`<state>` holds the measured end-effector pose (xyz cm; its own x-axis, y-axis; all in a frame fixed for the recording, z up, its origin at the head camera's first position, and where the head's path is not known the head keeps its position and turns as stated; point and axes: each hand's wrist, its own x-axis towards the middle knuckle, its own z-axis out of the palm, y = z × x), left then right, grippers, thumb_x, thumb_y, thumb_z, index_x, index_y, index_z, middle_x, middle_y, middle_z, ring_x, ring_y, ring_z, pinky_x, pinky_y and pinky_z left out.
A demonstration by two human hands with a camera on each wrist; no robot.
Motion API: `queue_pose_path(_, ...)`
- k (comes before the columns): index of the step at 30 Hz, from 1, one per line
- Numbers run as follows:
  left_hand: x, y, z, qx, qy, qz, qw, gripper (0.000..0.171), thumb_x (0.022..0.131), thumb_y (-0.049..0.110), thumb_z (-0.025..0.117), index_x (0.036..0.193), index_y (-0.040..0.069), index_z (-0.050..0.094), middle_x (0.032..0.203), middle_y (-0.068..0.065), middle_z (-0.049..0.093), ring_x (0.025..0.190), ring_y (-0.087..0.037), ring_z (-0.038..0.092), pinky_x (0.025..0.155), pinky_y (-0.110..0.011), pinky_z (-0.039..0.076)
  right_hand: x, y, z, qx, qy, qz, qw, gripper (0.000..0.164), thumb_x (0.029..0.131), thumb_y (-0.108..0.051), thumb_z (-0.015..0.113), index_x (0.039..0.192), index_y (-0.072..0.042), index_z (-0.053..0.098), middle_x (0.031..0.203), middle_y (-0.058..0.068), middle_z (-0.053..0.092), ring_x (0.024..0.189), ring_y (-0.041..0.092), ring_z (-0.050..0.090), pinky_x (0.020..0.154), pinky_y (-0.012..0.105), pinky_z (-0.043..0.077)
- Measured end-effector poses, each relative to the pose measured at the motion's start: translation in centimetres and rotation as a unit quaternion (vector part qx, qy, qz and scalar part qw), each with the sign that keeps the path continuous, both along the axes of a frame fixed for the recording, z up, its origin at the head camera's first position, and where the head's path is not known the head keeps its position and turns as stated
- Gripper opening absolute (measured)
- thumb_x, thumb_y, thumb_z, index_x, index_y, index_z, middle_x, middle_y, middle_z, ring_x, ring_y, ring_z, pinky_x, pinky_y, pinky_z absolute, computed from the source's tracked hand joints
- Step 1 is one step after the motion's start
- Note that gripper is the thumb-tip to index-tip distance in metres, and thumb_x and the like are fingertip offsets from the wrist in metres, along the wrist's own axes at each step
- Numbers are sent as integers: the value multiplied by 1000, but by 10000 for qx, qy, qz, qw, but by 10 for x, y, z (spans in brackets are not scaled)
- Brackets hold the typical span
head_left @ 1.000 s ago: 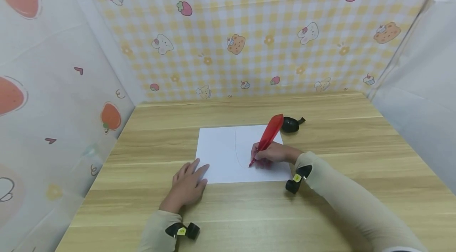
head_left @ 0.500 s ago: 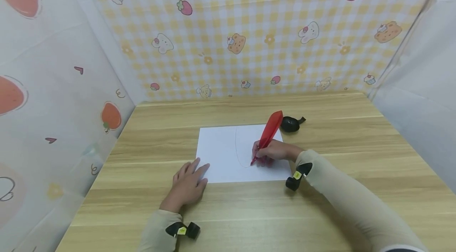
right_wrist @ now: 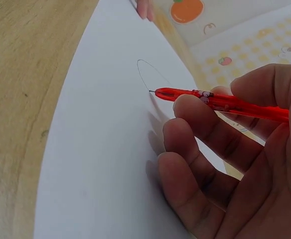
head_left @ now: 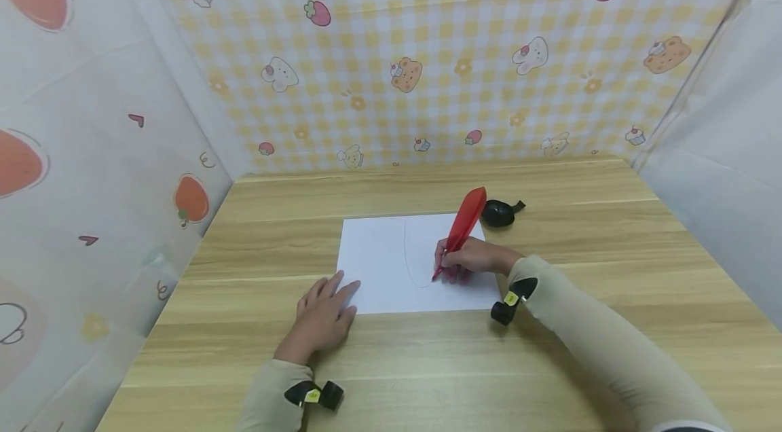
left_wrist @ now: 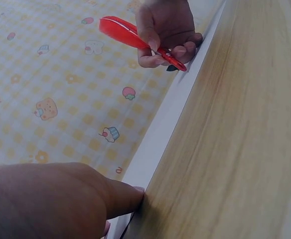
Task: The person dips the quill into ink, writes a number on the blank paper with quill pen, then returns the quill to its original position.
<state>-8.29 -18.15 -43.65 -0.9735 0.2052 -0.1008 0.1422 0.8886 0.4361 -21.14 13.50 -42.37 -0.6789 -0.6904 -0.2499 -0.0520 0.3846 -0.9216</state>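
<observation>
My right hand (head_left: 467, 259) pinches a red feather pen (right_wrist: 220, 103) between thumb and fingers. Its feather top (head_left: 467, 218) leans up and to the right in the head view. The pen's tip meets a white sheet of paper (head_left: 373, 248) at the end of a thin curved line (right_wrist: 141, 74). That line runs down from near the sheet's far edge and bends round to the right like a U. At the sheet's near left corner, my left hand (head_left: 324, 316) lies with fingers spread, its fingertips on the paper's edge.
A small black rounded object with a short tail (head_left: 497, 213) sits just beyond the sheet's far right corner. The wooden table (head_left: 403, 378) extends around the paper. Patterned cloth (head_left: 366, 79) hangs behind it, and white cloth walls stand left and right.
The right hand and feather pen have moved slightly away from me and to the right, and the line has grown a little at its lower right end. The left hand stays put.
</observation>
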Motion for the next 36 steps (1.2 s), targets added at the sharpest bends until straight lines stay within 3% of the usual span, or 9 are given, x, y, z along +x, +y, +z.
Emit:
queue_pose_path(24, -1, 0, -1, -40, 43, -60, 10000, 47, 99, 25, 53, 144, 17, 47, 157, -15, 25, 141, -43, 16, 105, -66, 16, -8, 4, 3, -61, 87, -240, 9997, 15, 92, -7, 53, 100, 3, 60, 82, 13, 68, 71, 22, 62, 61, 33, 52)
queue_pose_path(36, 0, -1, -2, -10, 57, -45, 10000, 46, 99, 24, 53, 144, 17, 48, 157, -16, 25, 141, -43, 17, 105, -65, 15, -9, 4, 3, 25, 148, -503, 9986, 12, 92, -7, 52, 97, -1, 61, 79, 12, 67, 68, 21, 61, 58, 31, 51)
